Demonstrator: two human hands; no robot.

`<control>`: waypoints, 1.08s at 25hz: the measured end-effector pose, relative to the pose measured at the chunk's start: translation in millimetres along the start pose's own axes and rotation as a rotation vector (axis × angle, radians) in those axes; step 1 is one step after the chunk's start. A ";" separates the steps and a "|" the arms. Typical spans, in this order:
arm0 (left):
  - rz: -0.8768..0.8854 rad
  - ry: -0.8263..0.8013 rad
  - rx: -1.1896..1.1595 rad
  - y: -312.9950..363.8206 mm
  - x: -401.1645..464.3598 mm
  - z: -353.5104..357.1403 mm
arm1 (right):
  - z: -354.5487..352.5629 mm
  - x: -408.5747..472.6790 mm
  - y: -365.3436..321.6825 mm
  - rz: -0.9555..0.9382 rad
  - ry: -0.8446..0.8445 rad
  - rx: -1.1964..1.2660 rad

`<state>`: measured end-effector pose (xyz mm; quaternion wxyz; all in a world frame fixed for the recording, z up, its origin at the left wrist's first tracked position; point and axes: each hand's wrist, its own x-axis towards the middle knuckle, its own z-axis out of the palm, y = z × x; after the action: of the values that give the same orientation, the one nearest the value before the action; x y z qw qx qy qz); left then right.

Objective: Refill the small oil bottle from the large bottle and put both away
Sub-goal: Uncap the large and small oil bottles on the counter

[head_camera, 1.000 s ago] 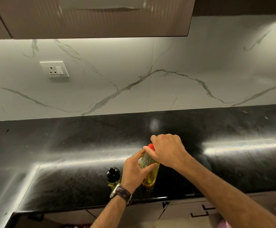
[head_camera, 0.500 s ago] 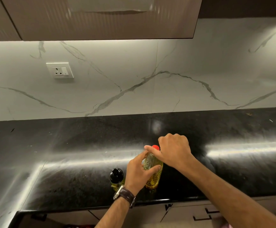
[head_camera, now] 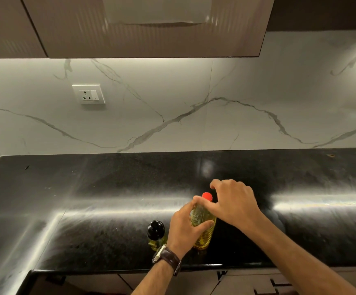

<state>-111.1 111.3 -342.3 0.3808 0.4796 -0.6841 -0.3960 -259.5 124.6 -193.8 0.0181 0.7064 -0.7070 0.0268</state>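
Note:
The large bottle (head_camera: 203, 233) of yellow oil stands upright near the front edge of the black counter (head_camera: 109, 199). My left hand (head_camera: 186, 227) wraps around its body. The fingers of my right hand (head_camera: 234, 201) are curled around its red cap (head_camera: 207, 196). The small oil bottle (head_camera: 157, 233), with a black round top and a little yellow oil inside, stands just left of my left hand, untouched.
A white marble backsplash (head_camera: 194, 107) with a wall socket (head_camera: 89, 93) rises behind the counter. Glossy upper cabinets (head_camera: 151, 26) hang overhead. Drawer fronts (head_camera: 247, 282) sit below the counter's front edge.
My right hand's fingers have shifted around the red cap, which now shows more. Both bottles and my left hand stay in place; the camera has tilted slightly.

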 end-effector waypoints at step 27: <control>-0.049 -0.021 -0.132 -4.2 -0.4 0.1 | 201.2 -66.3 170.7 0.559 -0.301 0.326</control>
<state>-109.6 110.8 -346.2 0.3946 0.4661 -0.6484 -0.4545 -427.7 178.0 -400.9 -0.2071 0.4752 -0.8543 0.0389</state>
